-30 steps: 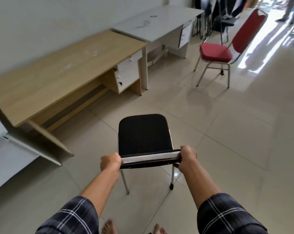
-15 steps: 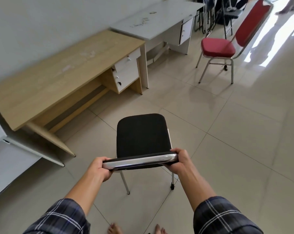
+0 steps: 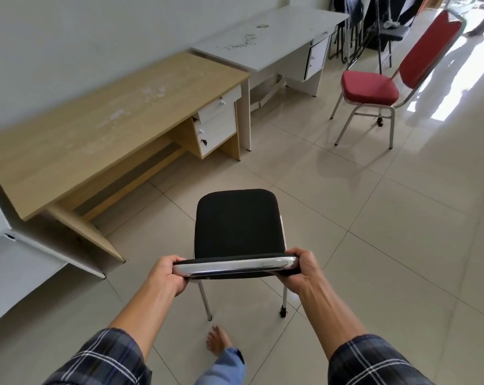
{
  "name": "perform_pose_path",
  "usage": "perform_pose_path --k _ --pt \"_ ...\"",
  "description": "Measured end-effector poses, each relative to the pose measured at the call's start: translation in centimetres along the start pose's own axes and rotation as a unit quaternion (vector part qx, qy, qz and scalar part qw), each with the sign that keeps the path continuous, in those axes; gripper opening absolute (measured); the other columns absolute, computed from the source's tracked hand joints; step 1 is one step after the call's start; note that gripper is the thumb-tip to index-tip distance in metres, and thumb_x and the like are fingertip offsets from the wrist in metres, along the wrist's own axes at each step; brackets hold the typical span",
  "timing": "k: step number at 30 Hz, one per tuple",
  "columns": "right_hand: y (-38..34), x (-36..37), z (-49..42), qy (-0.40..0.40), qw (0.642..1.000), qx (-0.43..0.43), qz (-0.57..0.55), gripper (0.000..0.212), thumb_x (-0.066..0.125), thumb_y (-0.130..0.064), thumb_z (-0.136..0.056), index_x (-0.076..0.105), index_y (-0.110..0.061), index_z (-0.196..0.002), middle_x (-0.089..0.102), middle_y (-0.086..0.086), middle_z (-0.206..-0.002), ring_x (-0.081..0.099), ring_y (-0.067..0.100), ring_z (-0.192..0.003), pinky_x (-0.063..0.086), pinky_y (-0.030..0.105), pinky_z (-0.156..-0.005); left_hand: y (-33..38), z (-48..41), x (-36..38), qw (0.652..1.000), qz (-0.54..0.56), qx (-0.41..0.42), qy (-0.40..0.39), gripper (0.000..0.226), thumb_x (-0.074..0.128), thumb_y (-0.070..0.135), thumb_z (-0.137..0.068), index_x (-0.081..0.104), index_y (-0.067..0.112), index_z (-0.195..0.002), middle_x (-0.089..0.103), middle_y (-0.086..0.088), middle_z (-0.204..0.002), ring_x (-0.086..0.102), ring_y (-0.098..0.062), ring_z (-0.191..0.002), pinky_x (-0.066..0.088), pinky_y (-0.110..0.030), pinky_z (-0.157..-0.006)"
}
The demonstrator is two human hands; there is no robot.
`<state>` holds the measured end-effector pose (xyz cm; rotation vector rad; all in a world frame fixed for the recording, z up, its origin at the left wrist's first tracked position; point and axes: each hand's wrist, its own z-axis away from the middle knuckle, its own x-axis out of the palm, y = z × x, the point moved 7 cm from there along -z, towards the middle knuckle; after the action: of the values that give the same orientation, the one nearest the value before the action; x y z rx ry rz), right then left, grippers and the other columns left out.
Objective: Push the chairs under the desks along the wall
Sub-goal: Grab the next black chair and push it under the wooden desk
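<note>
A black chair [image 3: 237, 221] with chrome legs stands on the tiled floor in front of me, seat facing away. My left hand [image 3: 167, 275] grips the left end of its chrome-edged backrest top, and my right hand [image 3: 302, 269] grips the right end. A wooden desk [image 3: 104, 115] with white drawers stands along the wall to the left, its knee space open. Beyond it stands a white desk [image 3: 268, 40]. A red chair [image 3: 374, 87] with metal legs stands on the floor to the right of the white desk.
Part of another white desk [image 3: 18, 262] shows at the left edge. Dark folding chairs and stands [image 3: 374, 26] crowd the far end. My bare foot [image 3: 217, 340] is just behind the black chair. A person's legs [image 3: 482, 20] appear at the top right.
I have stepped forward with the black chair, so the desks and the red chair look closer. A foot has come forward behind the chair. Both hands keep their hold on the backrest.
</note>
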<state>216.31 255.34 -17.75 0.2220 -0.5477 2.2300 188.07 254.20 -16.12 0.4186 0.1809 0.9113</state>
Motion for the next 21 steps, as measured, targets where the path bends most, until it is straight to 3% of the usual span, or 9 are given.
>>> perform_pose_path --k 6,13,21 --pt "-0.8 5.7 -3.0 -0.002 1.0 -0.003 0.007 0.04 0.056 0.003 -0.077 0.05 -0.001 -0.116 0.06 0.026 -0.113 0.063 0.044 -0.097 0.056 0.059 -0.077 5.3 -2.3 2.5 1.0 -0.001 0.0 -0.016 0.012 0.05 -0.008 -0.08 0.046 0.002 -0.074 0.051 -0.015 -0.082 0.057 -0.037 -0.069 0.05 -0.048 -0.063" --pt "-1.1 14.6 -5.9 -0.027 1.0 -0.002 0.015 0.017 0.053 0.002 -0.081 0.052 0.002 -0.099 0.06 0.023 -0.097 0.061 0.044 -0.087 0.053 0.057 -0.065 13.0 -5.7 5.1 1.0 0.009 0.002 -0.016 0.012 0.051 -0.008 -0.078 0.046 0.002 -0.074 0.052 -0.017 -0.082 0.059 -0.038 -0.071 0.055 -0.05 -0.072" --pt "0.0 22.5 -8.5 -0.028 0.999 0.002 0.032 0.031 0.056 0.002 -0.077 0.051 0.0 -0.108 0.058 0.024 -0.103 0.061 0.045 -0.092 0.054 0.06 -0.067 19.8 -8.8 5.3 0.999 0.034 -0.004 -0.013 0.014 0.055 -0.006 -0.076 0.048 0.005 -0.08 0.05 -0.017 -0.088 0.06 -0.038 -0.09 0.053 -0.044 -0.059"
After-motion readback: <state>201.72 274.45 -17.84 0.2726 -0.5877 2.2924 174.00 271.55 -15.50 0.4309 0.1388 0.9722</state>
